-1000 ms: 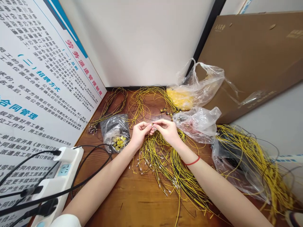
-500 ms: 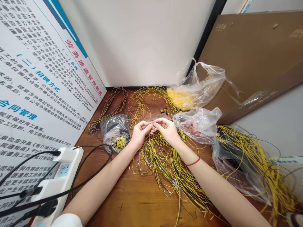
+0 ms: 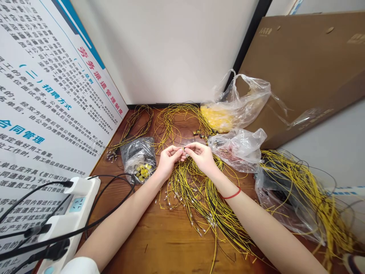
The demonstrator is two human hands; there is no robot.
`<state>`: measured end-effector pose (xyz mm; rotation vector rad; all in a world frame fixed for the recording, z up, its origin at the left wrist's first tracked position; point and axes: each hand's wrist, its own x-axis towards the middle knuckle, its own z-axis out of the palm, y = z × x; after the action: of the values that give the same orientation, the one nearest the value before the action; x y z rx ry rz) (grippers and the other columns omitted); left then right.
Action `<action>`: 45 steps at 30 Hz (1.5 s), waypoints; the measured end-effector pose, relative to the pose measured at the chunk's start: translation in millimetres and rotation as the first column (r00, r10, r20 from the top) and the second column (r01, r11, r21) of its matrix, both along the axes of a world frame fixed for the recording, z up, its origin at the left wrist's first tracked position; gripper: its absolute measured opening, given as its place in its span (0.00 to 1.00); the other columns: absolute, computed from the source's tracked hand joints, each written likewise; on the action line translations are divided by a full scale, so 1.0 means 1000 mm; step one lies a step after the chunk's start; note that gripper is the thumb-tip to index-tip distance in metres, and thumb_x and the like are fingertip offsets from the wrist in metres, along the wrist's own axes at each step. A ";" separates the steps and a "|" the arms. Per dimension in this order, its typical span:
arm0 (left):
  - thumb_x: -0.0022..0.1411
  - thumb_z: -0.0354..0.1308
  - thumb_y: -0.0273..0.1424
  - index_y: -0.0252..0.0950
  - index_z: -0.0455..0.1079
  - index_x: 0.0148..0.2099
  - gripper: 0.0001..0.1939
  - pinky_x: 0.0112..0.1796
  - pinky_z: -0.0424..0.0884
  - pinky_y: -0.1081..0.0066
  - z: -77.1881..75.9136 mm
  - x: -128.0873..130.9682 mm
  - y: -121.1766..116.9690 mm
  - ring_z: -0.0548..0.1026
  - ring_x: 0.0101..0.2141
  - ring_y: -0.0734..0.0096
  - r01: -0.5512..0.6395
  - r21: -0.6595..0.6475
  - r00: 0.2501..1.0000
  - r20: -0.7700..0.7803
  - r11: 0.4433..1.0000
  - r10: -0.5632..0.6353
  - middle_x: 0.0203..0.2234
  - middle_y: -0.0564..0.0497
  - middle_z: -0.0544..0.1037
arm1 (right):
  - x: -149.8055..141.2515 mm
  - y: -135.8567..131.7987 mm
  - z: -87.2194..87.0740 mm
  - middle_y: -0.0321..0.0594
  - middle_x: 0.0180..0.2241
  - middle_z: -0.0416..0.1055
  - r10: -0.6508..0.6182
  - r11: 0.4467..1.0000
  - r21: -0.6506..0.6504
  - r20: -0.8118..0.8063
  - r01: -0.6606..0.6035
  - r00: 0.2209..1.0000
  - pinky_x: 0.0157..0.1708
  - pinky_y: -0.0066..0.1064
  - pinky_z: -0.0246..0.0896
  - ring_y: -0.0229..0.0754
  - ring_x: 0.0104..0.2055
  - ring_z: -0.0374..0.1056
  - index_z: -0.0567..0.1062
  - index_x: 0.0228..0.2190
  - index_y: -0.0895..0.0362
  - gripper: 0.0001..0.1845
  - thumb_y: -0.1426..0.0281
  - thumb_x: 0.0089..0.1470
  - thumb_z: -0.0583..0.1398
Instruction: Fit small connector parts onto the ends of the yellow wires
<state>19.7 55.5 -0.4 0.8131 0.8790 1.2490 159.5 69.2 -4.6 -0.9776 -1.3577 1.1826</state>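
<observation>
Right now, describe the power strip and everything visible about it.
The power strip is white, seemingly plastic, long and narrow, with a pale blue socket panel between raised blocks. It slants across the lower left, its near end cut off by the picture's edge, beside the printed board. Black plugs sit along it, and black cables run from them; one cable crosses over it.

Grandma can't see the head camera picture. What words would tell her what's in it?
A left hand and a right hand pinch something tiny above a heap of yellow and black wires on a wooden table. Plastic bags sit nearby; a white power strip is at the left.
</observation>
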 end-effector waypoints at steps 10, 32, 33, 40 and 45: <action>0.35 0.74 0.40 0.31 0.71 0.25 0.21 0.24 0.69 0.76 0.001 0.001 -0.001 0.72 0.20 0.78 -0.022 0.008 0.999 -0.023 1.000 0.022 0.19 0.52 0.77 | -0.001 -0.003 0.002 0.39 0.27 0.77 -0.032 0.998 0.050 0.074 0.028 0.997 0.33 0.34 0.69 0.40 0.30 0.72 0.78 0.28 0.56 0.08 0.64 0.47 0.65; 0.37 0.73 0.40 0.32 0.71 0.28 0.21 0.26 0.71 0.75 0.001 0.001 0.000 0.74 0.21 0.77 -0.023 -0.011 1.000 0.008 1.000 0.023 0.20 0.53 0.77 | -0.001 0.000 0.001 0.38 0.28 0.76 -0.021 1.000 0.005 0.017 0.021 1.000 0.36 0.34 0.69 0.39 0.31 0.72 0.76 0.29 0.56 0.15 0.57 0.44 0.66; 0.36 0.74 0.40 0.32 0.71 0.28 0.21 0.26 0.71 0.75 0.001 0.001 0.000 0.74 0.21 0.77 -0.023 -0.012 1.000 0.008 1.000 0.023 0.20 0.53 0.77 | -0.001 0.001 0.000 0.38 0.27 0.75 -0.026 1.000 0.003 0.021 0.026 0.999 0.35 0.34 0.69 0.39 0.31 0.72 0.76 0.28 0.56 0.16 0.57 0.44 0.66; 0.37 0.73 0.40 0.32 0.70 0.29 0.22 0.28 0.72 0.74 0.001 0.001 -0.001 0.74 0.22 0.76 -0.029 0.004 1.000 0.005 1.000 0.029 0.21 0.53 0.77 | -0.002 0.000 -0.001 0.38 0.26 0.75 -0.055 0.998 0.011 0.040 0.055 0.998 0.32 0.32 0.67 0.38 0.29 0.70 0.74 0.26 0.56 0.17 0.54 0.45 0.65; 0.38 0.73 0.39 0.32 0.70 0.29 0.21 0.28 0.72 0.74 -0.002 0.001 0.000 0.75 0.23 0.76 -0.017 0.025 1.000 -0.001 1.000 0.017 0.21 0.53 0.77 | -0.003 -0.001 0.001 0.37 0.24 0.74 -0.040 0.999 0.001 0.046 0.040 0.998 0.31 0.32 0.66 0.38 0.27 0.69 0.73 0.25 0.57 0.17 0.55 0.46 0.65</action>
<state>20.7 55.7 -2.8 0.8275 0.8749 1.2767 156.8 68.1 -3.3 -1.0328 -1.3691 1.1360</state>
